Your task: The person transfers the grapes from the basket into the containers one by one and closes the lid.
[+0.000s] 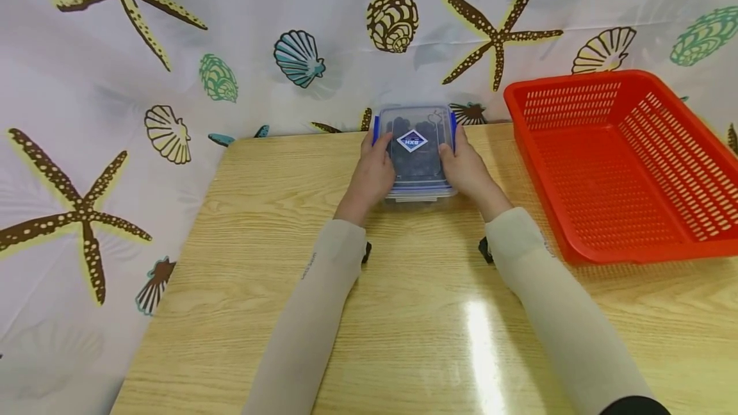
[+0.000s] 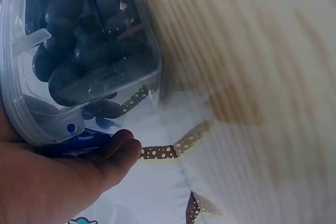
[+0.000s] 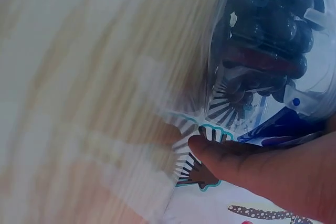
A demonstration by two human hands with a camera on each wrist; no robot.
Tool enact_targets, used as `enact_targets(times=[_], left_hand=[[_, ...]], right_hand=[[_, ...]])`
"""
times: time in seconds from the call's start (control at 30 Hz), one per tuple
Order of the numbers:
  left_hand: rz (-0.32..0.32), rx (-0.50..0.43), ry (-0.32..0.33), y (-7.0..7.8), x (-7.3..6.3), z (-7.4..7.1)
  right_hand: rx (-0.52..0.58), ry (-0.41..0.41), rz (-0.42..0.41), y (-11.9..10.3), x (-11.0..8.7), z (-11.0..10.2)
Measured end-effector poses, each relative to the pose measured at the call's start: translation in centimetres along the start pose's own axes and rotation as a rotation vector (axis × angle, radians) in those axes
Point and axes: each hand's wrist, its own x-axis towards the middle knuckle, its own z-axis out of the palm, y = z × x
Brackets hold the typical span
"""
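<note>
A clear plastic food container (image 1: pixel 418 168) with blue side clips lies near the far edge of the table, its lid on. Dark round fruit that looks like grapes (image 2: pixel 79 40) shows through its walls. My left hand (image 1: pixel 371 175) grips the container's left side, thumb on the lid and fingers by the blue clip (image 2: pixel 86 141). On the opposite side my right hand (image 1: pixel 469 171) holds it the same way, its thumb also on the lid. Whether the container's base touches the table, I cannot tell.
A red plastic basket (image 1: pixel 556 210) with slotted walls stands to the right of my right hand. Behind the wooden table (image 1: pixel 259 261) hangs a white cloth (image 1: pixel 346 11) printed with shells and starfish.
</note>
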Motion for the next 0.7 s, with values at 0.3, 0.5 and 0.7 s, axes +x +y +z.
enact_targets(times=[0.3,0.5,0.7], left_hand=[[-0.011,0.028,0.122,0.1,-0.1,0.1],[0.003,0.028,0.242,0.1,-0.4,0.4],[0.007,0.039,0.118,0.3,-1.4,-0.4]], right_hand=[[-0.093,0.044,-0.044,0.2,0.4,0.1],[-0.204,0.067,-0.147,0.2,0.0,0.3],[-0.372,0.019,-0.181,-1.1,-1.7,0.2]])
